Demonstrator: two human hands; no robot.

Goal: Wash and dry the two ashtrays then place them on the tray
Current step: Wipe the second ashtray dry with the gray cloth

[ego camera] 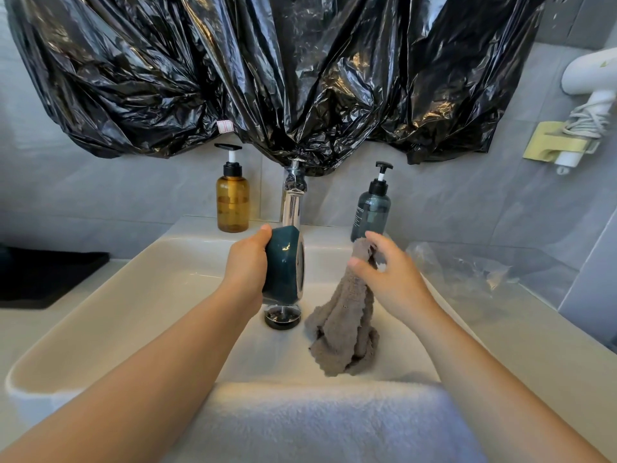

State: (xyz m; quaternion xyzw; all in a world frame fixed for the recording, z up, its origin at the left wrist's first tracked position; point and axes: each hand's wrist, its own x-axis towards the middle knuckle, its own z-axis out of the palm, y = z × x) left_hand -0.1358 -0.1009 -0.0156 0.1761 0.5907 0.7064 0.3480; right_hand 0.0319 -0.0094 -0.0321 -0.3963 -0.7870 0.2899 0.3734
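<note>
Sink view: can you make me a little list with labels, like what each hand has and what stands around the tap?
left hand: grips the dark teal ashtray, tipped on its side above the drain
right hand: pinches the top of the grey cloth, whose lower end lies in the sink
tap: chrome, behind the ashtray
bottles: amber pump bottle left of the tap, blue-grey pump bottle right of it
front rim: white towel draped over it

A bathroom, this: white ceramic washbasin (140, 279) mid-frame, chrome tap (292, 202), amber pump bottle (232, 202), white wall-hung hairdryer (591, 81) upper right, grey tiles.
</note>
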